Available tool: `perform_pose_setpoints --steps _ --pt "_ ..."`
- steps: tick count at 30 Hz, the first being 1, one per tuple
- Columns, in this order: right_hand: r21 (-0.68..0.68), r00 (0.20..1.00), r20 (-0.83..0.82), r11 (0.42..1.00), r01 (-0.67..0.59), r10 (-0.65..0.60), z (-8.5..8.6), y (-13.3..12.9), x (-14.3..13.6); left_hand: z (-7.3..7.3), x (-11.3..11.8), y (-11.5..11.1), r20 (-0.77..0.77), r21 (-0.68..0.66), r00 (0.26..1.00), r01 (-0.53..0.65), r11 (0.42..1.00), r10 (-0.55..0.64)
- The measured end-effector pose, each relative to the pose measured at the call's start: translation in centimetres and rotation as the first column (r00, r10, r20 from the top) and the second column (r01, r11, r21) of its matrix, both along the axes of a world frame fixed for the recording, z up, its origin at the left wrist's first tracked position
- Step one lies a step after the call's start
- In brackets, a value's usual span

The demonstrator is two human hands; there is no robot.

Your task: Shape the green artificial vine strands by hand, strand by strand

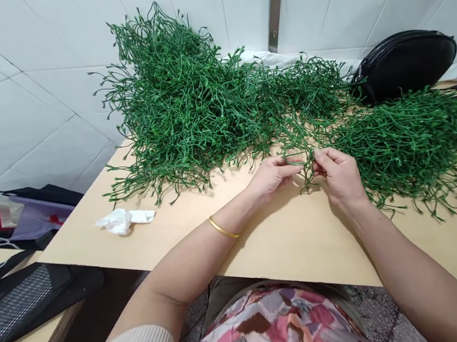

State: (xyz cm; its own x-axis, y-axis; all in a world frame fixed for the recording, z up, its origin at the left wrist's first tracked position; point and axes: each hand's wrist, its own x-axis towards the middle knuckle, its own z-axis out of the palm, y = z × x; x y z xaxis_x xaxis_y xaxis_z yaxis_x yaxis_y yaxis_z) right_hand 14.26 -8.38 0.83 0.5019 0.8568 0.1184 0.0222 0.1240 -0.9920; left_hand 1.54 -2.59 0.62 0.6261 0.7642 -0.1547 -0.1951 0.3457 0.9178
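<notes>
A small green plastic sprig (pixel 307 169) is stretched between my two hands, just above the light wooden table. My left hand (pixel 273 176) pinches its thin stems from the left, thumb and fingers pressed together. From the other side my right hand (pixel 339 174) grips the same sprig between thumb and forefinger. A tall heap of green artificial stems (pixel 187 102) lies behind my hands, reaching to the left. Another green bundle (pixel 415 141) rests right beside my right hand.
A black bag (pixel 408 61) stands at the back right against the tiled wall. Crumpled white tissue (pixel 121 220) lies on the table (pixel 92 244) at the left. Dark and purple bags (pixel 36 216) sit beyond its left edge. A metal strip (pixel 276 1) runs up the wall.
</notes>
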Motion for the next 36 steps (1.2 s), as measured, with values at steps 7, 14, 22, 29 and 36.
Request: perform_pose_setpoints --steps 7,14,22,29,36 --pt "-0.058 0.994 -0.037 0.993 -0.107 0.105 -0.3 0.1 0.2 -0.3 0.1 0.3 0.060 -0.033 0.993 -0.101 0.994 0.103" --pt "0.111 0.906 0.423 0.993 -0.024 -0.025 0.7 -1.5 -0.7 -0.1 -0.2 0.8 0.102 -0.081 0.974 -0.195 0.977 0.203" --pt "0.062 0.689 0.716 0.974 -0.219 0.109 -0.2 -0.9 0.1 -0.2 -0.1 0.8 0.192 -0.181 0.972 -0.099 0.979 0.134" --pt "0.072 0.593 0.805 0.988 -0.136 0.023 0.2 -0.9 0.3 0.1 -0.6 1.2 0.111 -0.007 0.982 -0.154 0.988 0.153" --pt "0.183 0.354 0.920 0.983 -0.003 -0.170 0.3 -1.1 0.1 0.6 -0.8 1.1 -0.001 0.234 0.990 -0.136 0.963 0.140"
